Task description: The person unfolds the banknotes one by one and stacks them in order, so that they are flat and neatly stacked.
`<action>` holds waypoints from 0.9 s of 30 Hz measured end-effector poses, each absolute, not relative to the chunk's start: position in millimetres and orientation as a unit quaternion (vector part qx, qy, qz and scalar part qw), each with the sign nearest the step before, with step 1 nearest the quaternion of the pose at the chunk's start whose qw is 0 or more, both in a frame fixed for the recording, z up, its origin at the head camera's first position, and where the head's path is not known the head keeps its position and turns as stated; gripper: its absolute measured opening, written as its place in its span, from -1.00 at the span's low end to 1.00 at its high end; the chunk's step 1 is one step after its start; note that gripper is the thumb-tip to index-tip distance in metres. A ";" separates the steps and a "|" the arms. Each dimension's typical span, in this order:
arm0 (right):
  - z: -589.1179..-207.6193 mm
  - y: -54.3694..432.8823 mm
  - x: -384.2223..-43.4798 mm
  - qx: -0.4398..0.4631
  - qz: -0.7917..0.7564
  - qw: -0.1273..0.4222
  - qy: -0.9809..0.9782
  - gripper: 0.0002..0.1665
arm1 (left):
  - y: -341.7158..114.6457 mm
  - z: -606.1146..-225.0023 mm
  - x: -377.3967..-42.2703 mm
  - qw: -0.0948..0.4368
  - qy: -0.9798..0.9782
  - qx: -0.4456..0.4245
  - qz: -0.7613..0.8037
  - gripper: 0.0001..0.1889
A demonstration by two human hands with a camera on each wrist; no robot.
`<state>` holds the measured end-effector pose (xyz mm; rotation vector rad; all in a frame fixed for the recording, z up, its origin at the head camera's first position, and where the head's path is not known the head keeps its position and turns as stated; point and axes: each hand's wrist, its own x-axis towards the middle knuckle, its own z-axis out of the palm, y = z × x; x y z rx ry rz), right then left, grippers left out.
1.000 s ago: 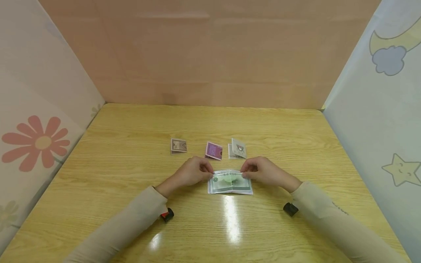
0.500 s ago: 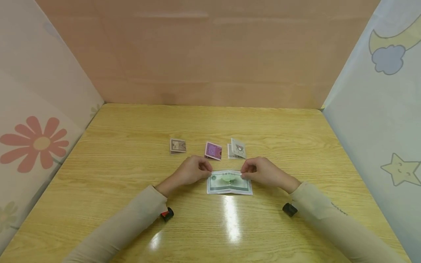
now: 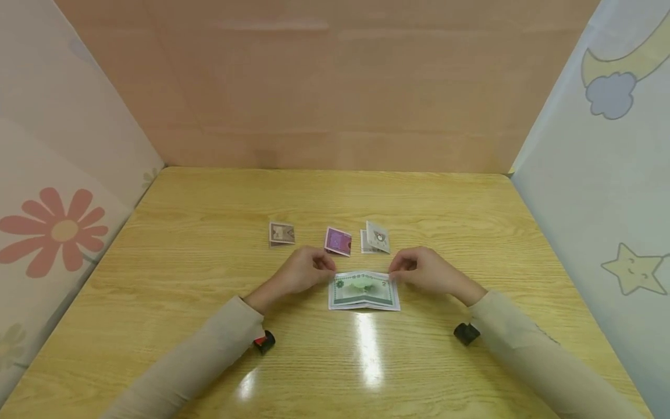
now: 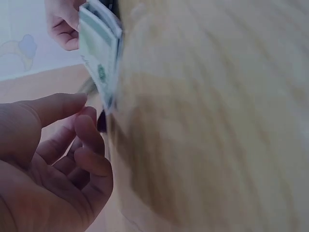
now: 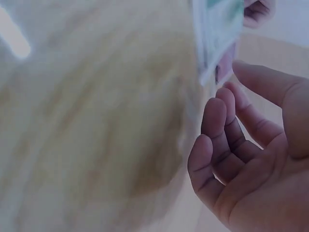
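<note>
Green-and-white banknotes (image 3: 363, 292) lie in a small stack on the table, creased down the middle so the centre stands raised. My left hand (image 3: 303, 271) is at the stack's upper left corner, its fingers loosely bent. In the left wrist view, thumb and forefinger of that hand come close together just off the notes' corner (image 4: 107, 92). My right hand (image 3: 428, 271) hovers by the upper right corner. The right wrist view shows a gap between its thumb and fingers, beside the stack (image 5: 205, 43), with nothing held.
Behind the stack stand three folded notes: a brown one (image 3: 282, 233) at left, a purple one (image 3: 338, 241) in the middle and a pale one (image 3: 377, 237) at right. Patterned side walls and a plain back wall (image 3: 335, 87) enclose the wooden table (image 3: 209, 203).
My right hand has let go of the stack's upper right corner and shifted slightly right. My left fingers have come off the left corner. The notes stay in place.
</note>
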<state>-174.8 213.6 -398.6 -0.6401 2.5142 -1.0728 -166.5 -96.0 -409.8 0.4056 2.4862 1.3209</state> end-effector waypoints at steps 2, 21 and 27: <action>-394.5 219.8 -176.5 -0.210 -0.402 0.166 0.876 -0.89 | -95.4 -407.0 -168.0 0.153 0.849 0.140 0.485 -0.96; -381.6 270.5 -195.5 -0.061 -0.678 0.236 0.694 -0.22 | -41.7 -383.1 -205.5 0.234 0.693 0.126 0.670 -0.48; -380.6 276.8 -196.3 -0.061 -0.699 0.239 0.672 -0.31 | -27.9 -383.2 -213.1 0.246 0.683 0.098 0.681 -0.47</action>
